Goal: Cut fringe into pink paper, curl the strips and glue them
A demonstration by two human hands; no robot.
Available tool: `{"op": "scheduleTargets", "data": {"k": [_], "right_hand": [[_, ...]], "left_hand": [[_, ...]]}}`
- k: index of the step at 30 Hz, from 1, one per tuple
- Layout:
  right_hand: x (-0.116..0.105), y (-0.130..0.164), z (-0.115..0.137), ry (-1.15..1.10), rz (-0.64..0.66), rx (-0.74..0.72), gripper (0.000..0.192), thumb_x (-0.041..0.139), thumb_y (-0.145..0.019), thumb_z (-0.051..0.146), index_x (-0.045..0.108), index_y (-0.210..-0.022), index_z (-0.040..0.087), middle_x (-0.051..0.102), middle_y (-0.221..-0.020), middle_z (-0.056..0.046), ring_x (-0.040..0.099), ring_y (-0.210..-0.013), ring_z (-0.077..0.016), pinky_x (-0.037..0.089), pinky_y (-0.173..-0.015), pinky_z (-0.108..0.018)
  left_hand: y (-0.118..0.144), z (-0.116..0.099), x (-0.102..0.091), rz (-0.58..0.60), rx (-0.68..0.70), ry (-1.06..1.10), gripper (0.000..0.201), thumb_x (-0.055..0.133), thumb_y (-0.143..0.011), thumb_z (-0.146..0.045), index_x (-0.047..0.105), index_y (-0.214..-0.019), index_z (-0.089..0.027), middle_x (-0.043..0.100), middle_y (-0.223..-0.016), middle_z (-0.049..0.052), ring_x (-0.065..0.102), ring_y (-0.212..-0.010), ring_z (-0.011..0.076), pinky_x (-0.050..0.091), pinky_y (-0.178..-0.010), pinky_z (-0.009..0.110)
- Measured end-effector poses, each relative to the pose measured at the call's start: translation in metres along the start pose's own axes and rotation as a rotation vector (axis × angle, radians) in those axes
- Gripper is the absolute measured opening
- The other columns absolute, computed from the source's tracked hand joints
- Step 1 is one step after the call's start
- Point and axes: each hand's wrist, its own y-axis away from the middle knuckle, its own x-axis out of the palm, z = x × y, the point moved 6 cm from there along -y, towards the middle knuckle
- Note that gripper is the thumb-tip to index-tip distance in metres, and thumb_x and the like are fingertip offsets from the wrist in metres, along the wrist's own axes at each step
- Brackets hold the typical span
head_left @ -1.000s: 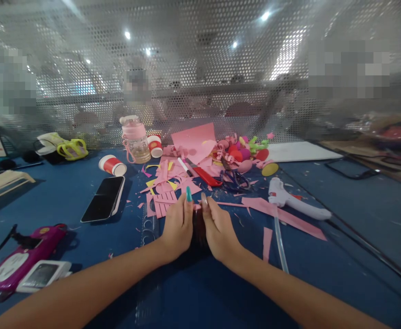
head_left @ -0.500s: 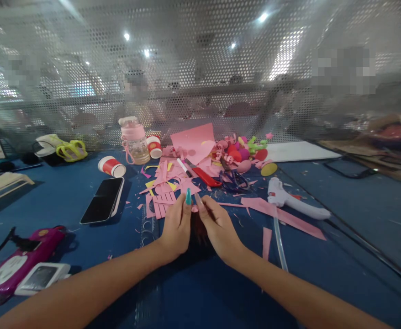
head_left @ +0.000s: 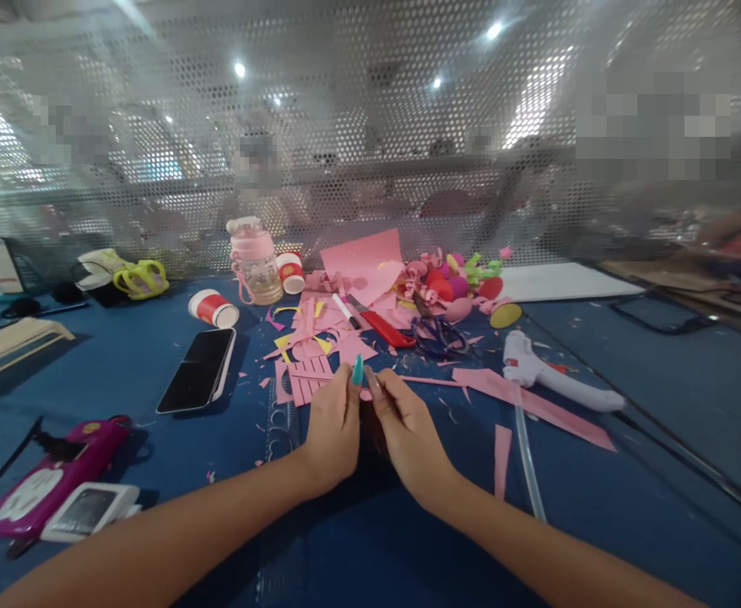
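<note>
Blue worktop (head_left: 123, 371), mesh screen behind. Left hand (head_left: 332, 426) and right hand (head_left: 408, 431) side by side, fingers pinching small pink paper bit (head_left: 365, 394) between fingertips; fringed pink paper (head_left: 307, 377) just left of it.

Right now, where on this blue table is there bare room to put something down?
Bare blue shows between the phone and the wooden rack, and right of the glue gun, toward the table edge. Crowded: pink paper scraps, scissors and foam shapes ahead of both hands.

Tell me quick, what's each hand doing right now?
Left hand: fingers pinched on a small pink paper piece.
Right hand: fingers pinched on the same piece, from the other side.
</note>
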Motion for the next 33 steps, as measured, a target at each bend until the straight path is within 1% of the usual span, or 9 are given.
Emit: {"op": "scheduleTargets", "data": {"k": [6, 12, 14, 17, 19, 24, 28, 31, 33], "right_hand": [[0.000, 0.001, -0.004, -0.038, -0.053, 0.017, 0.025, 0.038, -0.086, 0.037, 0.039, -0.067, 0.020, 0.036, -0.060, 0.004, 0.032, -0.051, -0.0087, 0.030, -0.047, -0.021], [0.000, 0.002, 0.001, 0.006, -0.079, -0.029, 0.023, 0.038, -0.085, 0.035, 0.042, -0.069, 0.019, 0.040, -0.061, 0.003, 0.036, -0.053, -0.0100, 0.033, -0.048, -0.021], [0.000, 0.002, 0.004, 0.049, -0.085, -0.056, 0.024, 0.037, -0.086, 0.033, 0.042, -0.068, 0.019, 0.040, -0.060, 0.003, 0.036, -0.053, -0.0099, 0.032, -0.048, -0.021], [-0.002, 0.000, 0.006, 0.131, -0.092, -0.075, 0.026, 0.033, -0.088, 0.032, 0.038, -0.065, 0.020, 0.038, -0.057, 0.004, 0.034, -0.049, -0.0092, 0.029, -0.045, -0.021], [-0.004, -0.002, 0.006, 0.216, -0.095, -0.102, 0.026, 0.032, -0.089, 0.031, 0.035, -0.065, 0.020, 0.037, -0.055, 0.004, 0.033, -0.047, -0.0088, 0.027, -0.044, -0.021], [-0.011, -0.003, 0.012, 0.545, -0.119, -0.245, 0.022, 0.030, -0.089, 0.026, 0.038, -0.069, 0.020, 0.045, -0.057, 0.002, 0.041, -0.048, -0.0103, 0.027, -0.048, -0.023], [-0.009, 0.000, 0.018, 0.688, -0.121, -0.323, 0.027, 0.029, -0.089, 0.026, 0.038, -0.064, 0.020, 0.047, -0.055, -0.001, 0.046, -0.050, -0.0123, 0.028, -0.049, -0.024], [-0.008, -0.002, 0.014, 0.695, -0.099, -0.277, 0.029, 0.029, -0.089, 0.029, 0.038, -0.064, 0.020, 0.049, -0.055, 0.000, 0.048, -0.049, -0.0127, 0.029, -0.048, -0.024], [-0.010, -0.003, 0.011, 0.668, -0.111, -0.225, 0.027, 0.030, -0.089, 0.032, 0.038, -0.066, 0.020, 0.050, -0.055, 0.000, 0.048, -0.048, -0.0126, 0.029, -0.047, -0.023]], "left_hand": [[0.000, -0.009, 0.001, 0.017, 0.082, -0.021, 0.030, 0.022, -0.088, -0.031, 0.048, -0.089, -0.017, 0.059, -0.072, 0.006, 0.055, -0.068, 0.0181, 0.044, -0.066, 0.033], [0.003, -0.011, 0.002, 0.002, 0.091, -0.032, 0.031, 0.020, -0.089, -0.031, 0.047, -0.083, -0.017, 0.056, -0.066, 0.005, 0.052, -0.059, 0.0158, 0.043, -0.059, 0.031], [0.003, -0.008, 0.003, 0.006, 0.075, -0.033, 0.032, 0.020, -0.089, -0.031, 0.048, -0.087, -0.016, 0.058, -0.070, 0.006, 0.053, -0.062, 0.0165, 0.044, -0.061, 0.032], [0.000, -0.005, 0.003, -0.016, 0.033, -0.058, 0.034, 0.020, -0.089, -0.031, 0.050, -0.094, -0.014, 0.060, -0.083, 0.011, 0.056, -0.075, 0.0195, 0.044, -0.069, 0.036], [-0.002, -0.004, 0.002, -0.043, 0.025, -0.095, 0.034, 0.022, -0.088, -0.031, 0.050, -0.093, -0.014, 0.060, -0.086, 0.012, 0.056, -0.081, 0.0205, 0.044, -0.072, 0.036], [-0.008, -0.011, 0.002, -0.037, 0.144, -0.251, 0.032, 0.021, -0.088, -0.029, 0.049, -0.079, -0.017, 0.055, -0.062, 0.005, 0.053, -0.058, 0.0176, 0.043, -0.057, 0.031], [-0.009, -0.010, 0.003, -0.032, 0.169, -0.331, 0.027, 0.022, -0.087, -0.026, 0.047, -0.080, -0.018, 0.054, -0.063, 0.004, 0.051, -0.055, 0.0165, 0.041, -0.055, 0.030], [-0.009, -0.008, 0.004, -0.030, 0.160, -0.332, 0.028, 0.021, -0.088, -0.025, 0.047, -0.079, -0.018, 0.055, -0.066, 0.005, 0.052, -0.059, 0.0172, 0.042, -0.058, 0.031], [-0.008, -0.010, 0.005, -0.031, 0.207, -0.329, 0.028, 0.021, -0.087, -0.025, 0.048, -0.081, -0.017, 0.056, -0.068, 0.007, 0.054, -0.061, 0.0192, 0.042, -0.058, 0.032]]}}
